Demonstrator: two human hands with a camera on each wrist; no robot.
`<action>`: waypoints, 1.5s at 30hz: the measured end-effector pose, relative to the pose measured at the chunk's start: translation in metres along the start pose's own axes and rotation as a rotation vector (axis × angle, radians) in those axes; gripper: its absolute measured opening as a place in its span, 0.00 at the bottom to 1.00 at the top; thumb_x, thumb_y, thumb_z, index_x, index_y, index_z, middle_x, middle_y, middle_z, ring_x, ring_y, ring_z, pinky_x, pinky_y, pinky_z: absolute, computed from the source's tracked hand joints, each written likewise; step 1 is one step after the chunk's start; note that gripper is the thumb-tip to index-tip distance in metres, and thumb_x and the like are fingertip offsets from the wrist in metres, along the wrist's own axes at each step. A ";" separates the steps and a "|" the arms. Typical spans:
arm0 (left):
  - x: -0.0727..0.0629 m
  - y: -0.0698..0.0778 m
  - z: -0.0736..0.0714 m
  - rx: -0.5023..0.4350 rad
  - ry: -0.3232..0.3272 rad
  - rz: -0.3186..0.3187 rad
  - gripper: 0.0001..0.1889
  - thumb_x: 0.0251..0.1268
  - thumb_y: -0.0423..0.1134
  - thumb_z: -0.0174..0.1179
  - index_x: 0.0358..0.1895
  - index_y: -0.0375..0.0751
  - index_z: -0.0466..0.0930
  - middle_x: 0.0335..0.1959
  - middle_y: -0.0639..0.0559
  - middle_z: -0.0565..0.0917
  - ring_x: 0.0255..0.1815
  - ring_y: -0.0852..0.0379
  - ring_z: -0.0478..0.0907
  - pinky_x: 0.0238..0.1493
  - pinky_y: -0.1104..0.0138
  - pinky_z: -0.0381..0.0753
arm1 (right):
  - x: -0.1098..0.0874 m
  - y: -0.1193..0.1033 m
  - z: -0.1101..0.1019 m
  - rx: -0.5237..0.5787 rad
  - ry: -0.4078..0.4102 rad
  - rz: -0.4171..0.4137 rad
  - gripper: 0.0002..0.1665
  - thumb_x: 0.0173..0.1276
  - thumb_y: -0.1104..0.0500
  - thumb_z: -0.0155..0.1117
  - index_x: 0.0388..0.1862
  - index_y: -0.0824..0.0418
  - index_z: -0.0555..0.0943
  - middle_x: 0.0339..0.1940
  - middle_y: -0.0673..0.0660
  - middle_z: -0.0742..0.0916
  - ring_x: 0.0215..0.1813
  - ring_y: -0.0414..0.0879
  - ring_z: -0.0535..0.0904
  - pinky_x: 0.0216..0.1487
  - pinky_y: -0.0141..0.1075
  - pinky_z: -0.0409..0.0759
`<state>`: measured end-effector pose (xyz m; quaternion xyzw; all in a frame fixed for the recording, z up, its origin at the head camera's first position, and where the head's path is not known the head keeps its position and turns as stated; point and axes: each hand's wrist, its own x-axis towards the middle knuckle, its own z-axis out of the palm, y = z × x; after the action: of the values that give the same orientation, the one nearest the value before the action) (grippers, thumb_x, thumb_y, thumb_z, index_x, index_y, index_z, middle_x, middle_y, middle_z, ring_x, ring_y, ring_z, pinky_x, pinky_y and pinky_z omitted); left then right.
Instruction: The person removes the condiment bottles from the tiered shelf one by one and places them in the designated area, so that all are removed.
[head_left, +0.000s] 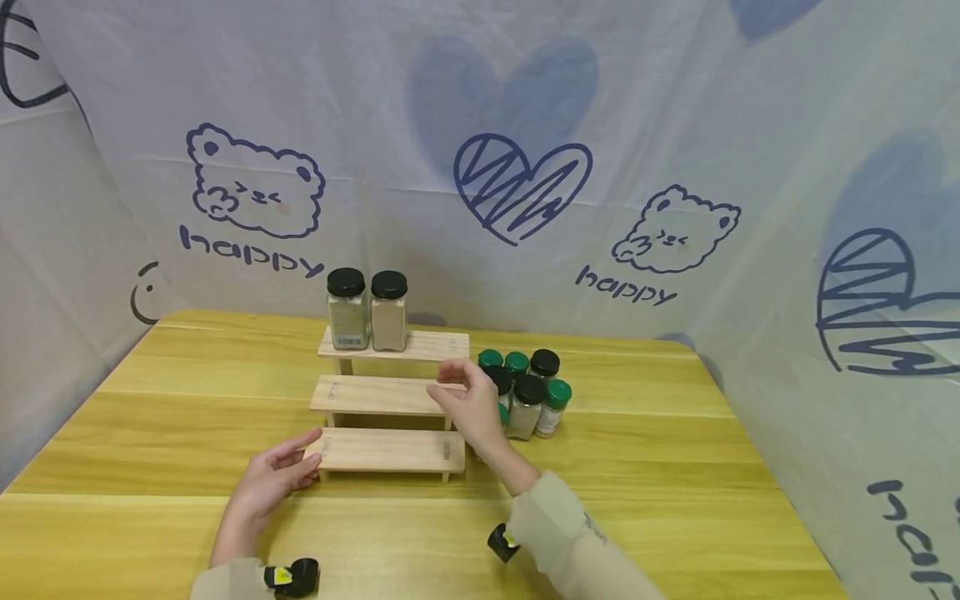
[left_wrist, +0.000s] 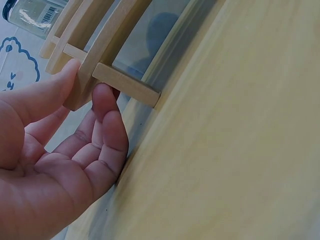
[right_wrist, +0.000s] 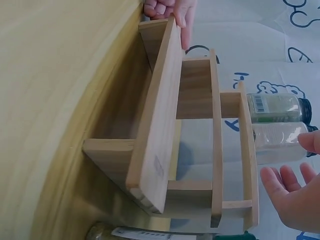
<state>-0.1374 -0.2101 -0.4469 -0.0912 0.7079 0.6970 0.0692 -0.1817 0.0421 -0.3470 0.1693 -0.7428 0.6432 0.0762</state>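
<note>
A three-step wooden rack (head_left: 386,451) stands on the table. My left hand (head_left: 272,479) pinches the left end of its lowest step; in the left wrist view the thumb lies on top of the board and the fingers (left_wrist: 106,100) curl beneath it. Two square glass jars with black lids, a greenish one (head_left: 348,321) and a beige one (head_left: 389,321), stand upright at the left of the top step. Over the right end of the middle step hovers my right hand (head_left: 472,408), fingers loosely bent, holding nothing. Its forearm partly hides the jars to the right.
Right of the rack stands a cluster of several spice jars, some with black lids, such as one square jar (head_left: 527,408), others with green lids, such as a round one (head_left: 554,408). A printed cloth (head_left: 525,92) hangs behind the wooden table (head_left: 637,500).
</note>
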 end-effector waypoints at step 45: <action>0.001 -0.001 -0.001 -0.005 0.013 -0.001 0.27 0.59 0.34 0.58 0.62 0.32 0.62 0.37 0.50 0.79 0.33 0.59 0.76 0.37 0.68 0.77 | 0.085 0.020 0.053 -0.042 0.004 -0.030 0.45 0.51 0.65 0.70 0.66 0.60 0.58 0.59 0.61 0.70 0.55 0.53 0.68 0.54 0.43 0.70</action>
<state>-0.1381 -0.2111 -0.4483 -0.0966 0.7064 0.6982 0.0647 -0.2618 -0.0210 -0.3459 0.1777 -0.7532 0.6268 0.0910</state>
